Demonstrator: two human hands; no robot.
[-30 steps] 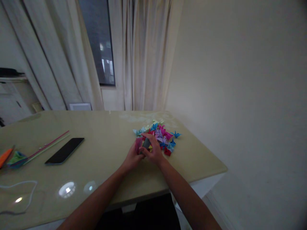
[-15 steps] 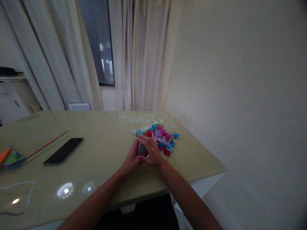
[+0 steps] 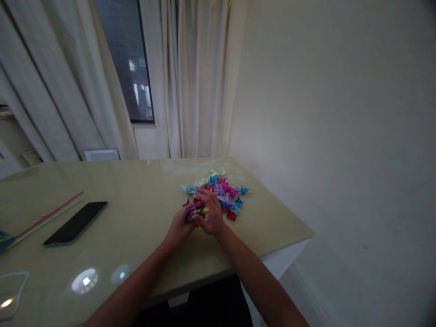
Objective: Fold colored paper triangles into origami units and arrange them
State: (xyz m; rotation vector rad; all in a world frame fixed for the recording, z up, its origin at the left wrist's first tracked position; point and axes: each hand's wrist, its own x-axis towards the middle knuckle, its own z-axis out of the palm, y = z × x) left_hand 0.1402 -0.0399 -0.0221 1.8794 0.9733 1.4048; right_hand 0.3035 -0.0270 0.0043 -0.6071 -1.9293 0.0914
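Observation:
A pile of small folded paper shapes (image 3: 225,193) in blue, pink, purple, red and pale green lies on the beige table (image 3: 136,200) near its far right corner. My left hand (image 3: 177,227) and my right hand (image 3: 209,211) meet at the pile's near edge. Both are closed around a small bundle of coloured folded paper (image 3: 194,211), pink and yellow bits showing between the fingers. My right fingers curl over the top of it.
A black phone (image 3: 75,222) lies face up on the left of the table, with thin pink and green sticks (image 3: 47,218) beside it. A white cable loop (image 3: 12,290) sits at the near left. Curtains and a dark window stand behind; a bare wall is to the right.
The view has swung a little to the right, shifting everything leftward. My hands stay together at the pile's edge, and the paper between them shows more pink and yellow than before.

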